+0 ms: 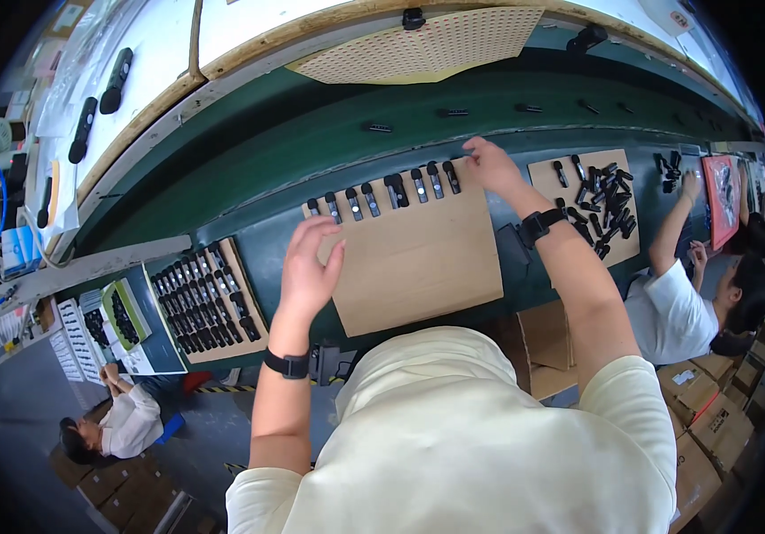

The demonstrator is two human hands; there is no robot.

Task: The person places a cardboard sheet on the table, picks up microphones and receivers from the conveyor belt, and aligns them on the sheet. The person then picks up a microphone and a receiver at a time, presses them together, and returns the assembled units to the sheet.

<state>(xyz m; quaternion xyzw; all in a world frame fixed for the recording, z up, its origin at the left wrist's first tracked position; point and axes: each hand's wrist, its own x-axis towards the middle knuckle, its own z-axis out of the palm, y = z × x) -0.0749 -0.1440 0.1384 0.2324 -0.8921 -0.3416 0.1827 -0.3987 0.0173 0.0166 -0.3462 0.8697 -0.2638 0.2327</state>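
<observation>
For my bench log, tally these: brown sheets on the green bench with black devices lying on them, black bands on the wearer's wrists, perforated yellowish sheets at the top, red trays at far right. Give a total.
Brown sheets: 3
Black wristbands: 2
Perforated yellowish sheet: 1
Red tray: 1
Total: 7

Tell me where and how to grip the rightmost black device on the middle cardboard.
Probably pinch the rightmost device across its slender body, from the near side: it lies lengthwise away from you, its neighbour close on the left, open cardboard nearer you.
</observation>
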